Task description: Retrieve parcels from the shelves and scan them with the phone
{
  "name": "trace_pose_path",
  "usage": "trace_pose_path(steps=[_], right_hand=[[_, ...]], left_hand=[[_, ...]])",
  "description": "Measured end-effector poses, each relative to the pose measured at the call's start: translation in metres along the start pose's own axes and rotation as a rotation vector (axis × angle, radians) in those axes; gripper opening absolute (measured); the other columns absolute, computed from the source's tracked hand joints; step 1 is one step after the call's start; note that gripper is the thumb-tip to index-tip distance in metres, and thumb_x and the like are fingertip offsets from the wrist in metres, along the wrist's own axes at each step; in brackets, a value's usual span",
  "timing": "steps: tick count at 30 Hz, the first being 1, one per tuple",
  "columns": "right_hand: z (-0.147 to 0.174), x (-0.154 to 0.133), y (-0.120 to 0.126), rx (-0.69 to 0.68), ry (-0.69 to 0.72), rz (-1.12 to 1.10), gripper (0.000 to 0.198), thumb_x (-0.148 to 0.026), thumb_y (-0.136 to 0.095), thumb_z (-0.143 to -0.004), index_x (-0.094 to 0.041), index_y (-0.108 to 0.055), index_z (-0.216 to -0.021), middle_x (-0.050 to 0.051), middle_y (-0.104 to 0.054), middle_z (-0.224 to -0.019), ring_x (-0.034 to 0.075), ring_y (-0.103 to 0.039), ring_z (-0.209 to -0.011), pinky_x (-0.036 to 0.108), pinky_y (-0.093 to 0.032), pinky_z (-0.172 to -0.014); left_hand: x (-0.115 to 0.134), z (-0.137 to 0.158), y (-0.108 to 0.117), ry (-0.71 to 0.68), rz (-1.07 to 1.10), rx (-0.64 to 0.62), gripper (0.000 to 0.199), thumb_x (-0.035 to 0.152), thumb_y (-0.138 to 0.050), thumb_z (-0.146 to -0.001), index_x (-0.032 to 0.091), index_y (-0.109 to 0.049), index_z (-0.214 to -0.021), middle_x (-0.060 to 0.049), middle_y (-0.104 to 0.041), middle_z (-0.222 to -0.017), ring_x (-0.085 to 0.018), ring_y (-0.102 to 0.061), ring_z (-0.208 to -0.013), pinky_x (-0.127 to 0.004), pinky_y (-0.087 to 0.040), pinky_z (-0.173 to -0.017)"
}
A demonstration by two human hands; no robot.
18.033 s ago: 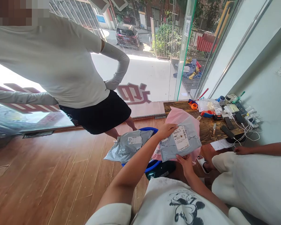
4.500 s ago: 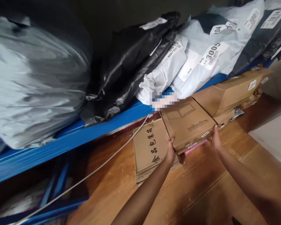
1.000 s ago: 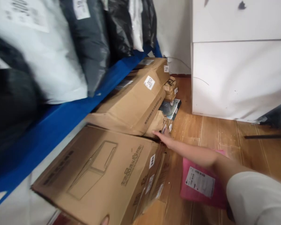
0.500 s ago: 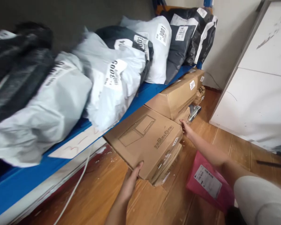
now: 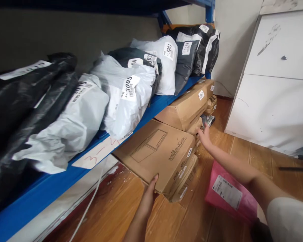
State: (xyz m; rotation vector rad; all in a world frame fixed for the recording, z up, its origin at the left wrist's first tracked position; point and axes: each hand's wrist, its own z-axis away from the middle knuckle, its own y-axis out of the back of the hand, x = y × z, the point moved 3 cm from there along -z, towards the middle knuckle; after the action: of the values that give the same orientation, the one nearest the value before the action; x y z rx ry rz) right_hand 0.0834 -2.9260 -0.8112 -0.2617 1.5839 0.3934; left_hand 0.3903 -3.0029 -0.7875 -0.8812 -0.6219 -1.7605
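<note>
Under the blue shelf [image 5: 164, 101] of labelled parcel bags [image 5: 126, 97], a flat cardboard box [image 5: 159, 154] lies on the wood floor [image 5: 111, 211]. The left hand [image 5: 150, 195] grips its near corner; the right hand [image 5: 204, 136], fingers spread, touches its far end. A white cabinet [image 5: 275, 94] stands beyond the box.

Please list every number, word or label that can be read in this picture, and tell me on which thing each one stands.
"3005": label on the pale grey parcel bag.
"3001": label on the white parcel bag.
"1014": label on the dark grey parcel bag.
"2012": sticker on the long cardboard box.
"3-2", in red handwriting: paper strip on the blue shelf edge.
Too small or blurred: print on the flat cardboard box, label on the pink parcel, other bag labels.
</note>
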Motion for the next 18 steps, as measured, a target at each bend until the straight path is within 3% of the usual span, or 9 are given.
trace_pose_path(steps=[2,6,9,11,13,16,17,18], right_hand=[[-0.015,-0.034,-0.004,0.026,0.107,0.036,0.096,-0.06,-0.061,-0.081,-0.009,-0.021,-0.152,0.023,-0.028,-0.159,0.03,-0.027,-0.149,0.043,-0.022,-0.124],[-0.025,-0.093,-0.032,-0.053,0.333,0.237,0.103,-0.064,-0.07,-0.076,-0.012,-0.025,-0.152,0.026,-0.023,-0.159,0.039,-0.016,-0.151,0.058,-0.017,-0.122],[-0.032,-0.111,-0.046,-0.073,0.401,0.397,0.108,-0.061,-0.079,-0.069,-0.016,-0.028,-0.153,0.025,-0.017,-0.161,0.046,-0.014,-0.15,0.064,-0.015,-0.12],[-0.041,-0.11,-0.04,-0.069,0.403,0.457,0.118,-0.057,-0.085,-0.061,-0.018,-0.027,-0.155,0.024,-0.016,-0.162,0.047,-0.014,-0.149,0.065,-0.015,-0.119],[-0.048,-0.101,-0.019,-0.111,0.45,0.471,0.124,-0.055,-0.088,-0.056,-0.019,-0.025,-0.157,0.023,-0.018,-0.162,0.046,-0.015,-0.149,0.064,-0.017,-0.119],[-0.043,-0.069,0.041,-0.248,0.571,0.474,0.114,-0.06,-0.082,-0.063,-0.019,-0.029,-0.155,0.021,-0.025,-0.162,0.039,-0.019,-0.152,0.06,-0.018,-0.121],[-0.037,-0.052,0.068,-0.273,0.534,0.484,0.107,-0.059,-0.078,-0.067,-0.018,-0.032,-0.154,0.02,-0.028,-0.162,0.036,-0.021,-0.152,0.057,-0.018,-0.122],[-0.03,-0.031,0.098,-0.265,0.404,0.501,0.098,-0.057,-0.074,-0.072,-0.017,-0.035,-0.153,0.019,-0.031,-0.161,0.033,-0.023,-0.152,0.052,-0.017,-0.124]], left_hand=[[-0.003,-0.001,0.0,-0.009,-0.038,-0.013,0.048,0.033,-0.058,-0.091,0.024,-0.053,-0.139,-0.009,-0.057,-0.146,-0.027,-0.052,-0.136,-0.04,-0.051,-0.102],[-0.005,-0.005,0.003,-0.019,-0.059,-0.021,0.045,0.037,-0.057,-0.091,0.022,-0.056,-0.133,-0.011,-0.058,-0.144,-0.029,-0.049,-0.138,-0.044,-0.045,-0.109],[-0.002,-0.005,0.01,-0.035,-0.064,-0.033,0.045,0.035,-0.06,-0.089,0.024,-0.055,-0.133,-0.009,-0.057,-0.144,-0.029,-0.049,-0.138,-0.049,-0.042,-0.111],[0.002,-0.005,0.015,-0.074,-0.103,-0.073,0.047,0.036,-0.063,-0.087,0.028,-0.054,-0.133,-0.008,-0.055,-0.147,-0.029,-0.047,-0.14,-0.053,-0.038,-0.114],[0.007,-0.004,0.017,-0.086,-0.13,-0.094,0.046,0.037,-0.065,-0.086,0.029,-0.055,-0.13,-0.007,-0.054,-0.149,-0.029,-0.046,-0.141,-0.055,-0.036,-0.115],[0.01,-0.004,0.016,-0.076,-0.084,-0.071,0.045,0.036,-0.066,-0.083,0.028,-0.057,-0.127,-0.007,-0.056,-0.146,-0.028,-0.047,-0.139,-0.05,-0.041,-0.112],[0.009,-0.004,0.014,-0.092,-0.046,-0.063,0.045,0.036,-0.065,-0.083,0.028,-0.057,-0.127,-0.007,-0.055,-0.146,-0.027,-0.048,-0.138,-0.046,-0.043,-0.11],[0.004,-0.003,0.013,-0.126,0.004,-0.046,0.044,0.039,-0.062,-0.085,0.029,-0.056,-0.127,-0.006,-0.054,-0.147,-0.026,-0.048,-0.138,-0.043,-0.046,-0.108]])
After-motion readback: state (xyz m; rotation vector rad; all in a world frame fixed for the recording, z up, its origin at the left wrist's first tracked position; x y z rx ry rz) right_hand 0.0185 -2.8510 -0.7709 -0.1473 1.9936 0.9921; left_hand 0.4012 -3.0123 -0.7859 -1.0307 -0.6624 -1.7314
